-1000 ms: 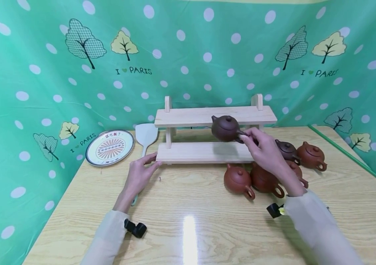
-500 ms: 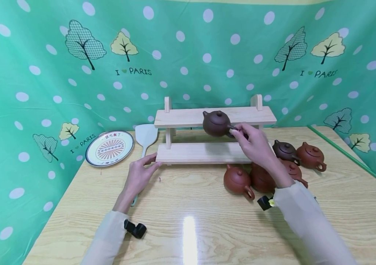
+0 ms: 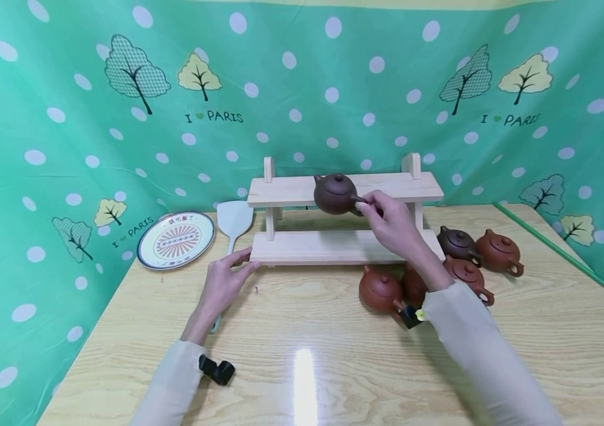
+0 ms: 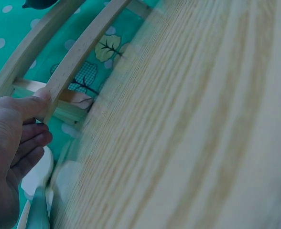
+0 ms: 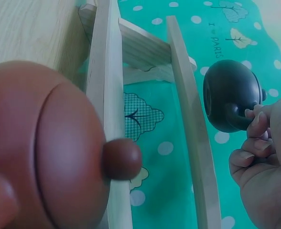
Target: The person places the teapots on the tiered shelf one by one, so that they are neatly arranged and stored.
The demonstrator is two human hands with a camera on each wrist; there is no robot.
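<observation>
My right hand (image 3: 393, 223) grips a dark brown teapot (image 3: 335, 196) by its handle. The pot is level, lid on, spout to the left. It hangs at the height of the upper board of a two-tier wooden shelf (image 3: 312, 248); in the right wrist view, this dark teapot (image 5: 229, 95) is apart from the board. My left hand (image 3: 222, 287) holds the left end of the lower board. In the left wrist view, that hand's thumb lies on the board (image 4: 52, 93) with its fingers curled below.
Right of the shelf stand reddish-brown teapots (image 3: 380, 290) and another dark teapot (image 3: 458, 244), some partly behind my right arm. At left lie a patterned plate (image 3: 176, 239) and a white spatula (image 3: 235, 218). A green stick (image 3: 549, 244) lies far right. A polka-dot cloth (image 3: 302, 77) hangs behind.
My right hand has carried the dark teapot left and slightly up along the shelf. The left hand stays on the lower board.
</observation>
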